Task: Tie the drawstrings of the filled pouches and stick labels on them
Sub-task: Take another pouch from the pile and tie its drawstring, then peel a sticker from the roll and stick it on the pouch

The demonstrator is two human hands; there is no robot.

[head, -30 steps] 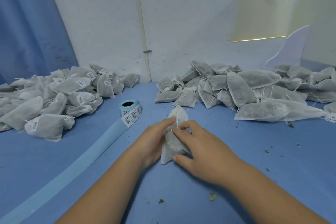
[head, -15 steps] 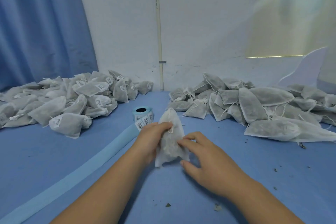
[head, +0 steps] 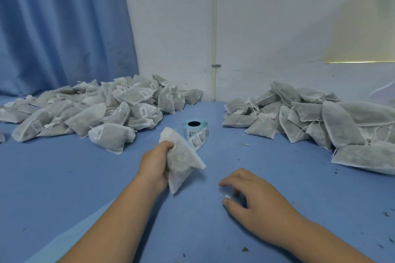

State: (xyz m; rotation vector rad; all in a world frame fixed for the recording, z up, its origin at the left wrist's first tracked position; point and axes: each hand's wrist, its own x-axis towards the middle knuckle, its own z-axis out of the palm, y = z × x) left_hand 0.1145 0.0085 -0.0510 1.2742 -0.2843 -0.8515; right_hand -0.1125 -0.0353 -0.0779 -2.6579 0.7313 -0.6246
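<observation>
white pouch (head: 183, 163) gripped — label roll (head: 197, 133) illegible

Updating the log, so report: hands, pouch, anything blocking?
Left hand grips pouch, no label visible on it. Right hand open over table. Label roll behind pouch, nothing blocking.

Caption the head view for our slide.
Left hand grips filled white fabric pouch near blue-cored label roll; right hand open.

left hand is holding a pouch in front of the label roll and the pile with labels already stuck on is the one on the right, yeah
Not quite. The left hand does grip a pouch in front of the label roll, but the labelled pile is the one on the left. The pile on the right shows no labels. The head view shows this.
</observation>
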